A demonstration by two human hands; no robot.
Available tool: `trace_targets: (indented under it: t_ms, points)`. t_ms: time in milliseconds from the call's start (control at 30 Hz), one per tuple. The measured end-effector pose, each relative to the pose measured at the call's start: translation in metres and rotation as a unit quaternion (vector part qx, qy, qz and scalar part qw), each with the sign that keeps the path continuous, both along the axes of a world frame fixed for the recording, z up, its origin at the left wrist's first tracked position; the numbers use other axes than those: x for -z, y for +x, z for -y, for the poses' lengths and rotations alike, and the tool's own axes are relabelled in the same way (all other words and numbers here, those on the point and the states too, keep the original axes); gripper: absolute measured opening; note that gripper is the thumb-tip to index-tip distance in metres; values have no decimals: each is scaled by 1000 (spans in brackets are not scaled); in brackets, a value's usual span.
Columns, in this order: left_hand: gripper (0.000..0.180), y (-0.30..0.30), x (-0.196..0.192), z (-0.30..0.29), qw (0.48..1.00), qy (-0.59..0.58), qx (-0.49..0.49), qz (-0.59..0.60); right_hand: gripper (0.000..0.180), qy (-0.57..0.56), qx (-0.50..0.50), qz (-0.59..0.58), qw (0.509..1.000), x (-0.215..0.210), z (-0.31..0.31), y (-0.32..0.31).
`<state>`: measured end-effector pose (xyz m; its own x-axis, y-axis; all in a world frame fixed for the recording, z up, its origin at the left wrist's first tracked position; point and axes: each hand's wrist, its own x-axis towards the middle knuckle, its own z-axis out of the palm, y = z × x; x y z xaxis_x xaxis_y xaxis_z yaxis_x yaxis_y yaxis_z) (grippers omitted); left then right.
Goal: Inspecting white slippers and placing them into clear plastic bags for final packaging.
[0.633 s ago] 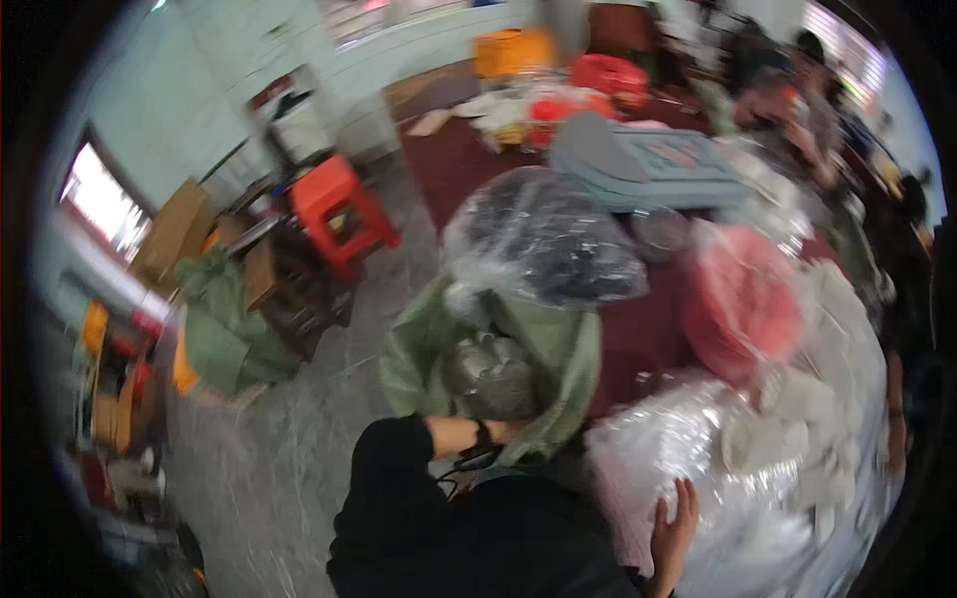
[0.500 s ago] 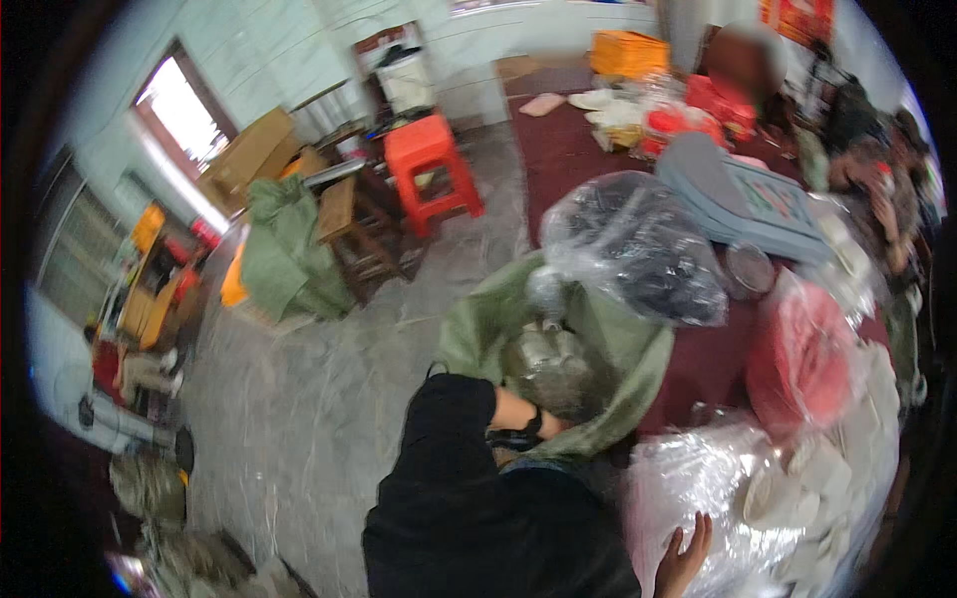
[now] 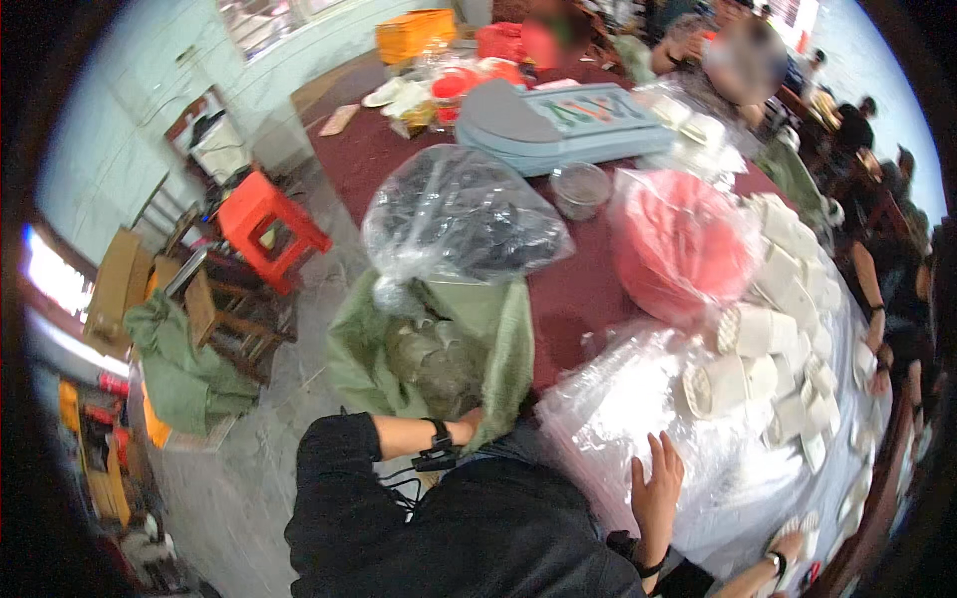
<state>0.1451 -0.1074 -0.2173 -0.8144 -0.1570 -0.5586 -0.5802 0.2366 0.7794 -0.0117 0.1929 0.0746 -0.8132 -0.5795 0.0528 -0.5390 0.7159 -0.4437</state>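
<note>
My left hand (image 3: 463, 429) is at the near rim of the open green woven sack (image 3: 508, 349); its fingers are hidden by the sack's edge. Inside the sack lie clear plastic-wrapped contents (image 3: 434, 364). My right hand (image 3: 657, 488) hovers over or rests on a stack of clear plastic bags (image 3: 608, 399), fingers spread, holding nothing. Cream slipper-like shoes (image 3: 758, 334) are piled beside those bags. Farther up the table are a clear bag of dark pieces (image 3: 459, 214) and a clear bag of pink-red pieces (image 3: 683, 239).
A dark red tabletop (image 3: 563, 319) carries a grey-blue case (image 3: 558, 130), a round clear tub (image 3: 580, 189) and an orange crate (image 3: 414, 38). A red stool (image 3: 269, 229) stands left. Another person's hand (image 3: 790, 546) touches a shoe at lower right. Several people sit beyond.
My view has swung to the right, so the table and shoes shift left in it. My right hand and wrist show more fully. The left hand stays at the sack.
</note>
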Motion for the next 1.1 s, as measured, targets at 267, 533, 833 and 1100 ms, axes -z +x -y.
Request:
trace_targets:
  t_ms: [267,533,833,1100]
  points:
    - [45,42,-60,97,870,-198,371,-259,43,21,14,-25,999,12,-13,-2]
    - [13,-93,-296,26,776,-536,316,-97,47,83,-30,-17,996,31,-22,7]
    - [45,-155,-279,-91,746,-285,403,-448,48,93,-126,1,988,31,-34,-13]
    - [56,-155,-215,-114,696,-390,424,-430,51,-193,139,-90,967,-8,-60,-117]
